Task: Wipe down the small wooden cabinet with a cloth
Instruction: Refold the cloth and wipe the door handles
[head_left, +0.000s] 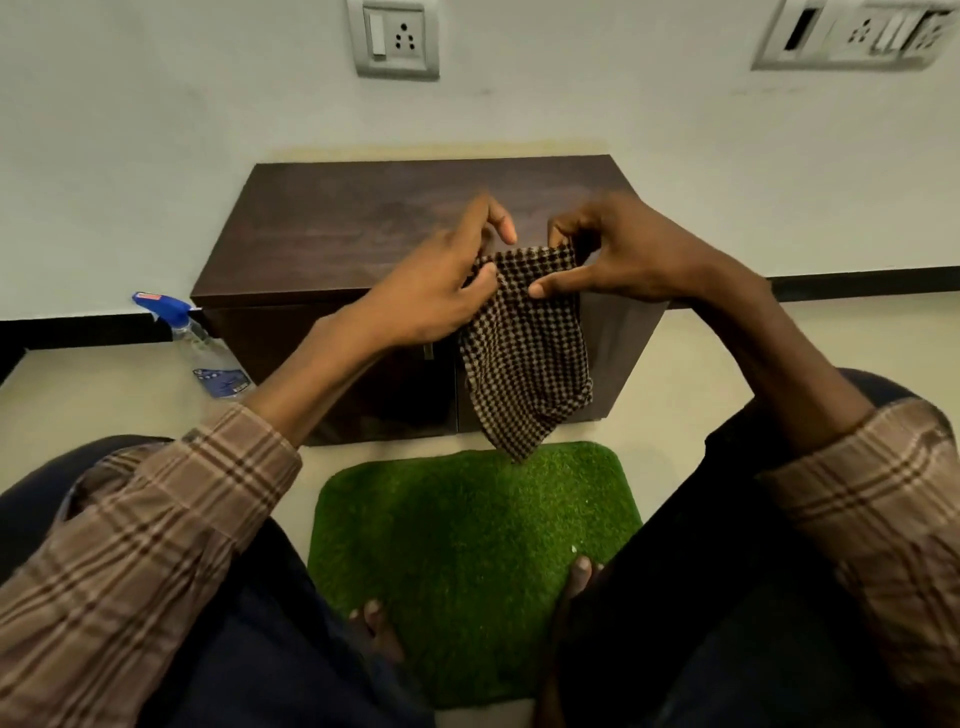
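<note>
A small dark wooden cabinet (332, 228) stands on the floor against the wall, straight ahead of me. A brown-and-cream checked cloth (524, 353) hangs in the air over the cabinet's front right part. My left hand (436, 291) pinches the cloth's upper left edge. My right hand (618, 254) pinches its upper right corner, thumb pressed on the fabric. The cloth's lower end dangles in front of the cabinet doors, reaching the mat's far edge.
A clear spray bottle (208, 348) with a blue trigger stands on the floor left of the cabinet. A green grass-like mat (467, 561) lies before the cabinet, my bare feet on it. My knees flank it. Wall sockets (393, 39) are above.
</note>
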